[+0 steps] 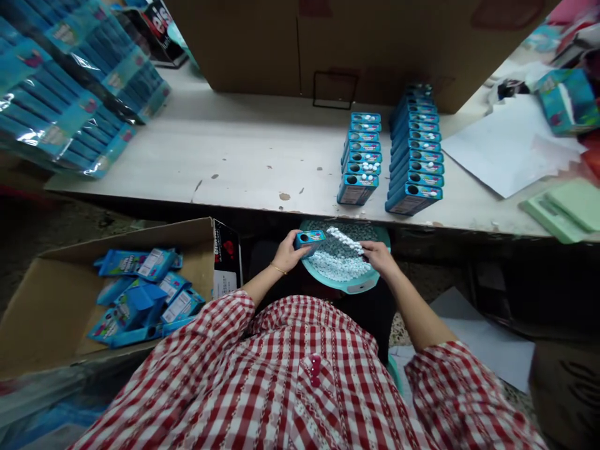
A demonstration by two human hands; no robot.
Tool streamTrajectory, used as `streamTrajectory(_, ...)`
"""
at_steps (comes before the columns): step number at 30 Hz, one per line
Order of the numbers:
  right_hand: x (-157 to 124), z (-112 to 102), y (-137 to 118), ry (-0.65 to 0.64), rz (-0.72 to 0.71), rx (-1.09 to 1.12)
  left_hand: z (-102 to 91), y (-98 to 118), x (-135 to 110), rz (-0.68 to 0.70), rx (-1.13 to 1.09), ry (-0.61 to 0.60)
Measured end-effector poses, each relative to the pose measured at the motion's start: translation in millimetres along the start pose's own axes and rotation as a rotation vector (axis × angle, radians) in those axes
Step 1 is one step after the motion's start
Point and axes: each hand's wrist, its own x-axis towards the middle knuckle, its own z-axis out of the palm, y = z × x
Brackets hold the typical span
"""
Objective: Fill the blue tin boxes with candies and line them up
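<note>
Pale workbench (187,169) behind — left hand (285,253) gripping blue tin (309,239), right hand (377,257) on white mints (344,240), grip unclear

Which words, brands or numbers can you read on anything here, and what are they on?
"eis": white letters, cut off by the frame, on the black carton at the top.
Blue tins: labels too small to read.
Packs in the cardboard box: print too small to read.

PLACE: packing workshop | SIGNS: blue tins (416,150) in rows, open carton (42,312)
</note>
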Motion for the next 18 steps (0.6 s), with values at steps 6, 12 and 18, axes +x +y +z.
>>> streamTrajectory(6,-19,-32,-56,-0.115,-0.184,-0.497,40.8,12,15,0.071,0.176,-0.075)
streamTrajectory(12,-33,-19,-112,-0.098,-0.121,-1.115,51.4,10,16,0.103,0.254,-0.097)
streamTrajectory(18,-40,9,-133,-0.141,-0.168,-1.239,56.1,5,15,0.146,0.289,-0.131)
